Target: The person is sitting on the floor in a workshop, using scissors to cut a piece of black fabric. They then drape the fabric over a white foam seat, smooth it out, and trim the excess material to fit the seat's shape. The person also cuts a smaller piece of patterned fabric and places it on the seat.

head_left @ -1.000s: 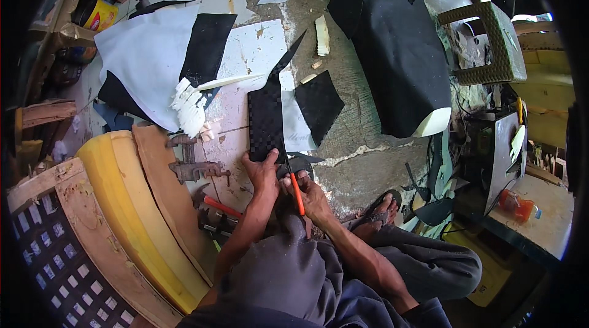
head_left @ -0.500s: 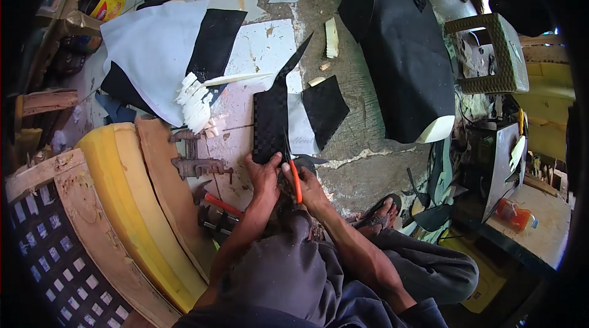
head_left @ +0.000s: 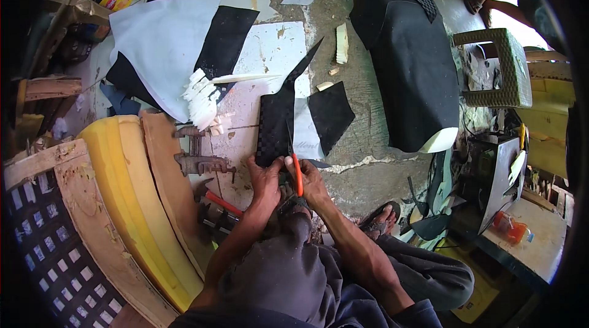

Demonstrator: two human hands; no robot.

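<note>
My left hand [head_left: 265, 177] is closed on the near edge of a black checkered sheet [head_left: 274, 125], which looks like upholstery vinyl. A narrow pointed strip of that sheet stretches away from me. Close beside it, my right hand [head_left: 311, 184] grips scissors with orange handles [head_left: 298, 174]. Their dark blades point away from me along the sheet's right edge and are hard to make out against it. Right of the blades lies a pale sheet [head_left: 305, 125] with faint print, and next to that a black offcut [head_left: 332, 114].
Foam scraps [head_left: 200, 100] and a pale sheet [head_left: 162, 52] lie at left. A metal clamp [head_left: 195, 155] and a red-handled hammer [head_left: 222, 202] sit by my left arm. Far right are a large black covered piece [head_left: 416, 76] and a woven stool [head_left: 512, 70]. Another person's leg [head_left: 488, 3] shows top right.
The view has shifted slightly, so the scene sits a little further right. More of the other person shows at the top right. Both my hands keep their holds on the sheet and scissors.
</note>
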